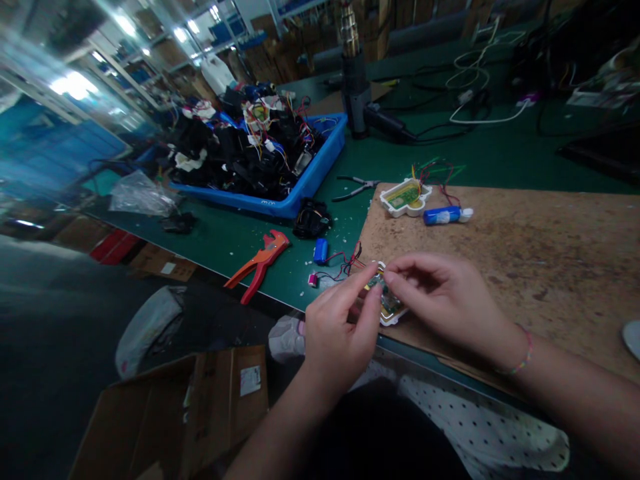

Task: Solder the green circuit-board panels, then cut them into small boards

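A small white plastic housing with a circuit board (391, 311) in it lies at the near left edge of the brown board, between my two hands. My left hand (343, 330) grips the housing's left side, with fingers and thumb curled over it. From the right, my right hand (447, 293) reaches over the same part, thumb and forefinger pinched at its upper edge. What that pinch holds is too small to tell. Red and black wires lead left from the housing area to a blue battery pack (321, 251) and a small pink-wrapped piece (313, 280).
On the brown board (540, 267) lie another white housing (406, 197) and a blue cylindrical battery (442, 215). Orange-handled cutters (263, 261), pliers (357, 187), a blue crate (315, 177) of black parts and a heat gun (356, 100) are on the green table. A cardboard box (220, 400) stands below.
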Demonstrator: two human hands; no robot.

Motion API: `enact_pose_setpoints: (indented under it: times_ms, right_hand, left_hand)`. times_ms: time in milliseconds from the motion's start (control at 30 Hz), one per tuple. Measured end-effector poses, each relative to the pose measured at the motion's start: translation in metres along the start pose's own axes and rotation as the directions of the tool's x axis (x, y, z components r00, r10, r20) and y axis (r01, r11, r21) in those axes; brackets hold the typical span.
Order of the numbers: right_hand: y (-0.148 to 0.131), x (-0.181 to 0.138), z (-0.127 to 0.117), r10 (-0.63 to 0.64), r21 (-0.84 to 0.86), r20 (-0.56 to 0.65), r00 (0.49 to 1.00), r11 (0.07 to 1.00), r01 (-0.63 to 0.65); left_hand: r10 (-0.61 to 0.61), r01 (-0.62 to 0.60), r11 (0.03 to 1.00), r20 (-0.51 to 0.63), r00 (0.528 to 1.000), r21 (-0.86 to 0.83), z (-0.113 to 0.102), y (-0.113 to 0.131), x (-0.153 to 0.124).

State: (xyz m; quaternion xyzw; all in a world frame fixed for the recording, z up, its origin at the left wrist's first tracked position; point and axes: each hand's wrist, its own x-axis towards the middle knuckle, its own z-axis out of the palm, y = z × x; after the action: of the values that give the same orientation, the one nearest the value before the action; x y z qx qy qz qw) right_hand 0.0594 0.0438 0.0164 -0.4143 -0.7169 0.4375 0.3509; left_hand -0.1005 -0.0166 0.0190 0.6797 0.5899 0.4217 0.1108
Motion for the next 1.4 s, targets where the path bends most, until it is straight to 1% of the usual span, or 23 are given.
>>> enact_pose_setpoints:
  times_ms: [133, 233, 367, 433, 500, 600, 667, 700, 767, 867, 933, 1067, 1167, 1300, 1333, 1400]
  right_hand:
    - [0.002, 0.000, -0.001, -0.004, -0.005, 0.001, 1.000, 1.000, 0.004]
    - [0.003, 0.000, -0.001, -0.017, -0.025, -0.006, 1.000, 1.000, 0.016]
    - [0.003, 0.000, 0.000, 0.008, 0.010, 0.005, 1.000, 1.000, -0.008]
    - [0.003, 0.000, 0.001, 0.019, 0.028, 0.010, 1.000, 0.999, -0.019]
    - [0.003, 0.000, 0.001, 0.029, 0.045, 0.013, 0.999, 0.999, -0.030]
    - [0.003, 0.000, 0.001, 0.048, 0.060, 0.019, 0.999, 0.997, -0.049]
    - [0.003, 0.000, 0.001, 0.053, 0.059, 0.017, 0.998, 0.997, -0.054]
    - [0.003, 0.000, 0.001, 0.054, 0.055, 0.016, 0.998, 0.997, -0.054]
    - [0.003, 0.000, 0.001, 0.045, 0.036, 0.015, 0.999, 0.998, -0.046]
    - [0.002, -0.001, 0.000, -0.004, -0.023, 0.013, 1.000, 1.000, 0.005]
    - [0.001, -0.002, 0.000, -0.053, -0.068, 0.012, 0.999, 0.996, 0.053]
    - [-0.002, -0.001, -0.003, -0.125, -0.148, 0.057, 0.990, 0.980, 0.132]
    - [-0.002, 0.002, -0.008, -0.188, -0.172, 0.125, 0.974, 0.963, 0.208]
    - [-0.004, 0.004, -0.011, -0.251, -0.172, 0.181, 0.951, 0.944, 0.282]
    - [-0.005, 0.004, -0.011, -0.262, -0.176, 0.190, 0.946, 0.939, 0.296]
    - [-0.007, 0.003, -0.010, -0.270, -0.182, 0.200, 0.942, 0.934, 0.306]
  left_hand:
    - [0.055, -0.055, 0.998, 0.004, 0.998, -0.001, 0.003, -0.003, 0.000]
    - [0.061, -0.062, 0.998, 0.002, 0.998, 0.012, 0.002, -0.002, 0.001]
    - [0.050, -0.050, 0.999, 0.005, 0.999, 0.001, -0.002, 0.000, 0.001]
    - [0.001, -0.001, 1.000, 0.022, 1.000, -0.028, -0.003, 0.000, 0.000]
    - [-0.088, 0.093, 0.992, 0.056, 0.995, -0.089, -0.003, 0.000, -0.001]
    - [-0.219, 0.243, 0.929, 0.114, 0.969, -0.280, -0.002, -0.001, -0.002]
    - [-0.258, 0.286, 0.876, 0.124, 0.958, -0.388, -0.001, -0.001, 0.000]
    - [-0.261, 0.288, 0.870, 0.122, 0.958, -0.401, -0.001, -0.001, 0.002]
    - [-0.235, 0.259, 0.907, 0.114, 0.965, -0.331, -0.001, -0.002, 0.007]
    - [-0.138, 0.157, 0.973, 0.121, 0.983, -0.167, -0.003, -0.004, 0.015]
    - [-0.087, 0.105, 0.986, 0.137, 0.987, -0.132, -0.004, -0.005, 0.018]
    - [-0.058, 0.088, 0.984, 0.187, 0.981, -0.154, -0.007, -0.010, 0.024]
    - [-0.034, 0.085, 0.981, 0.277, 0.960, -0.176, -0.011, -0.015, 0.028]
    - [-0.050, 0.161, 0.955, 0.402, 0.914, -0.248, -0.014, -0.016, 0.029]
    - [-0.060, 0.180, 0.949, 0.412, 0.909, -0.259, -0.015, -0.015, 0.027]
    - [-0.077, 0.183, 0.956, 0.407, 0.910, -0.230, -0.017, -0.014, 0.025]
